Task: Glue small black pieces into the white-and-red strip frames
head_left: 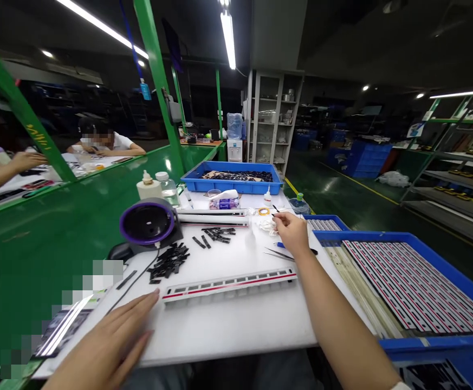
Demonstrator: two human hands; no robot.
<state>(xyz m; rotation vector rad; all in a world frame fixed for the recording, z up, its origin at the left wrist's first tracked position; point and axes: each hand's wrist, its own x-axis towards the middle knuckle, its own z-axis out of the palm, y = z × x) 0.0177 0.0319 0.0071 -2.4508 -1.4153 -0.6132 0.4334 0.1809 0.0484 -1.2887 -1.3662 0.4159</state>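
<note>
A white model train carriage shell (230, 283) with a red stripe and dark windows lies on the white table in front of me. My left hand (118, 333) rests flat at its left end, fingers stretched out and holding nothing. My right hand (291, 230) reaches over the far right of the table, fingers pinched on a thin black tool (276, 209), whose kind I cannot make out. Crumpled white tissue (267, 226) lies beside those fingertips. Under the right wrist are tweezers (279, 254) and a blue pen-like tool (280, 245).
Small black strips (170, 261) are heaped left of centre, near a purple-rimmed black round device (147, 223). More carriage shells (214, 220) lie behind. A blue tray (232, 187) of dark parts stands at the back; another blue tray (386, 235) holds striped parts on the right.
</note>
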